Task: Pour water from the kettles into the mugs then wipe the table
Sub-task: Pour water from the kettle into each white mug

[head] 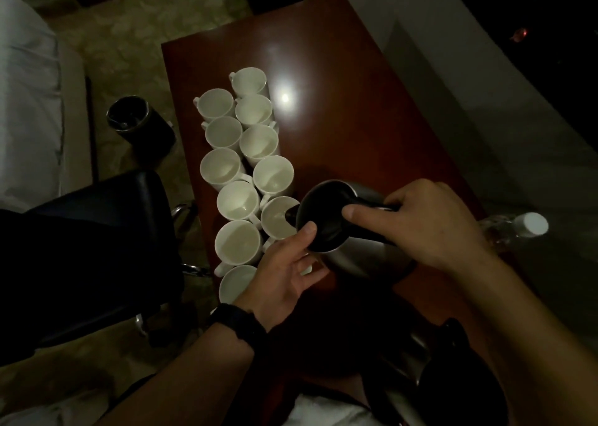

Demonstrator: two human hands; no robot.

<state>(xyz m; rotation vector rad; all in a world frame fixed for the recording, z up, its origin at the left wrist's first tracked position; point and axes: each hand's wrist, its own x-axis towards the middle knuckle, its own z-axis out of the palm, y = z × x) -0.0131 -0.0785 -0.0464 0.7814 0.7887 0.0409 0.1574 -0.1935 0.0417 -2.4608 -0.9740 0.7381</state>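
The right hand point(430, 228) grips the black handle point(372, 207) of a steel kettle point(356, 257), fingers curled round it and the forefinger stretched forward onto the black lid point(323, 212); the left hand point(284, 270) lies open at the kettle's near side, thumb tip touching the lid's rim, fingers spread loosely below; those fingers hide most of a mug beneath them, only a white sliver showing; the light is dim, so whether water runs from the spout point(290, 215) is hard to make out; the kettle is tilted to the left, its spout over the rim of one mug point(275, 223); the other white mugs point(238, 200) stand upright in two close rows along the left edge of the red-brown desk point(356, 118), just left of both hands; both forearms reach in from the bottom edge, the left wrist wearing a dark strap point(239, 325); a second kettle point(459, 380) sits at the lower right, dark and cut off by the frame; a bottle point(530, 225) with a white cap shows beyond the right hand, its body hard to see.
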